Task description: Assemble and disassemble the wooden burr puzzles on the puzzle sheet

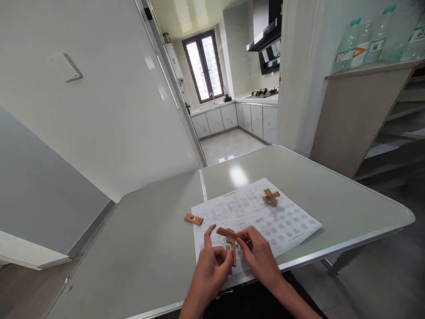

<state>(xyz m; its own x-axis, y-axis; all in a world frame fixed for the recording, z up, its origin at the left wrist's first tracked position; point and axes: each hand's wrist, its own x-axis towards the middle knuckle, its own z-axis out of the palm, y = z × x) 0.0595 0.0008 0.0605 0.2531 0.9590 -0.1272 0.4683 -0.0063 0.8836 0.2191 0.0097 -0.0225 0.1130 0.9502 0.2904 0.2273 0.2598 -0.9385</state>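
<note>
Two wooden puzzle pieces point(229, 235) meet crosswise between my hands, just above the printed sheet. My left hand point(212, 268) pinches the upright piece between thumb and curled fingers, its index finger raised. With thumb and fingertips, my right hand point(257, 252) grips the right end of the crosswise piece. A loose notched wooden piece point(193, 219) lies at the sheet's left edge. Toward the sheet's far right sits a cross-shaped group of joined wooden pieces point(271, 197) with dark marks on it. My fingers hide part of where the held pieces meet.
The printed paper sheet point(239, 208) with small diagrams lies on a pale folding table point(159, 248) with a metal rim. A white wall stands beyond the left side. At the right, plastic bottles point(347, 48) stand on a wooden shelf unit point(358, 106). A kitchen shows behind.
</note>
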